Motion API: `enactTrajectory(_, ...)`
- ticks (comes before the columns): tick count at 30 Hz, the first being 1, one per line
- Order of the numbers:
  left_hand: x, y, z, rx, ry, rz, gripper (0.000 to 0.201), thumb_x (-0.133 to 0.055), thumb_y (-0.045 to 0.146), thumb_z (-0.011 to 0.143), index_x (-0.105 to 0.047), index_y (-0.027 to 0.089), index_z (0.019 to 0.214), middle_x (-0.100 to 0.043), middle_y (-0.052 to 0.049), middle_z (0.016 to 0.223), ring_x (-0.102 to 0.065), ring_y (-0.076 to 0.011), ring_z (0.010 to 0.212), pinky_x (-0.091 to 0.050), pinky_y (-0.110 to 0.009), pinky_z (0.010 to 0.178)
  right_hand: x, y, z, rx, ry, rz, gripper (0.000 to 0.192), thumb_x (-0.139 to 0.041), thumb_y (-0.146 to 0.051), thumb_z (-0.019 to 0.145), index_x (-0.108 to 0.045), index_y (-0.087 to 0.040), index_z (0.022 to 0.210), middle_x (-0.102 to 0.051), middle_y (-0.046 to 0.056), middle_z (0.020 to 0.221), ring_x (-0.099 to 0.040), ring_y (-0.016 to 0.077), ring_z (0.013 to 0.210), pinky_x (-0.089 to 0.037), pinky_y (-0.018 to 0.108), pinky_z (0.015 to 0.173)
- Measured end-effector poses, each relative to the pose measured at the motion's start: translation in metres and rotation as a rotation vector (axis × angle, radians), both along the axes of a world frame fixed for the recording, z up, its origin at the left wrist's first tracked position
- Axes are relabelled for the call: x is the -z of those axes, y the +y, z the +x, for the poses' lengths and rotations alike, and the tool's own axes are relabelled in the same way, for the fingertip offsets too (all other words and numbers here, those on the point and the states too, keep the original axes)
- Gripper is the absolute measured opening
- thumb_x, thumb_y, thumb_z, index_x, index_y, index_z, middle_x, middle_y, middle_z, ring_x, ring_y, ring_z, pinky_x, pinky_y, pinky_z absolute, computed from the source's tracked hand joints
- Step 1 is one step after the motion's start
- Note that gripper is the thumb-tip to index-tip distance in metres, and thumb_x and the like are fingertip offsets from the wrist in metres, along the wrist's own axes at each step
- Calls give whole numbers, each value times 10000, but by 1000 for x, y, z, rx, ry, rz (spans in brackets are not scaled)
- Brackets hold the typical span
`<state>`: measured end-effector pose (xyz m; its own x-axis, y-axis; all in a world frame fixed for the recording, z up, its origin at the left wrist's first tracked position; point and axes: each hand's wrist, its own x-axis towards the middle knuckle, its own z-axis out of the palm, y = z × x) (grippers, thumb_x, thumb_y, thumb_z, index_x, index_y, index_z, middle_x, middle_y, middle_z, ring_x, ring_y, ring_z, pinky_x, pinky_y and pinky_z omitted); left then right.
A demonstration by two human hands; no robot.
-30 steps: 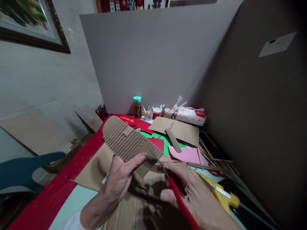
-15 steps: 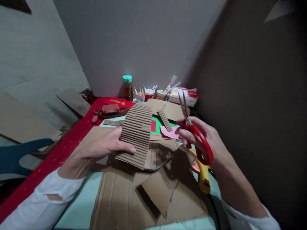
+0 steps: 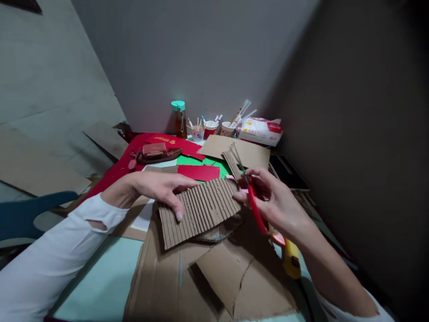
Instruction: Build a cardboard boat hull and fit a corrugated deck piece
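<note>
While grey boards walled off the back and right, the surface [image 3: 100, 286] lay littered with flat cardboard [image 3: 234, 273], red and green paper, cups and a bottle [image 3: 179, 118]. Left hand [image 3: 157, 188] pinched the corrugated sheet [image 3: 197, 212] just above the cardboard. Right hand [image 3: 275, 201] was clenched on the red scissors [image 3: 254, 205], blades closed near the sheet's right edge. Yellow tool [image 3: 290, 259] lay half hidden under the wrist.

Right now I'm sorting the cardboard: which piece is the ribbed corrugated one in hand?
The large ribbed brown corrugated sheet under the left hand; the smaller ribbed strip lies untouched beyond the red-handled scissors.
</note>
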<state>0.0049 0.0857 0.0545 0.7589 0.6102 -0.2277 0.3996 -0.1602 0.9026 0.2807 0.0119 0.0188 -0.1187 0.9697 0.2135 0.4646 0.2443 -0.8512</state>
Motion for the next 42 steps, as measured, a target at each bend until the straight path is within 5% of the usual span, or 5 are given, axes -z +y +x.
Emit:
enactTrajectory(5,6,15,-8,2,46,-75,544,-828,269,690,-690,237,1216,-685,-3,710,-598,-161,611,-376,-216,506,5,-3,0,-96,-11,-36,351,-763,-407,790,-574,-224,1022,-625,10,893,-609,193,808,-483,293,697)
enactTrajectory(13,21,-1,-24,-235,71,132,315,-770,339,747,-720,187,1018,-506,45,685,-422,-113,599,-294,-226,531,10,-9,-12,-98,-342,-107,197,-610,-365,855,-582,-250,1012,-668,9,817,-594,220,729,-447,334,681)
enactTrajectory(19,35,-13,-31,-317,110,247,226,-706,376,814,-740,176,913,-598,7,741,-484,-141,684,-335,-240,602,10,-13,-22,-102,-580,-77,273,-525,-322,866,-565,-205,1109,-661,58,828,-580,234,681,-391,330,622)
enactTrajectory(31,44,-30,-47,-376,69,514,201,-709,448,828,-811,297,914,-777,-34,907,-663,-241,848,-461,-261,791,-3,-21,-11,-168,-581,-59,300,-584,-155,830,-575,-213,1124,-682,32,900,-602,211,787,-388,297,663)
enactTrajectory(42,40,-46,-43,-365,234,320,280,-749,501,716,-668,251,810,-566,13,709,-510,-172,648,-399,-212,574,7,-23,-19,-152,-551,77,444,-572,-118,891,-499,-203,1320,-636,107,1182,-589,254,1056,-453,367,874)
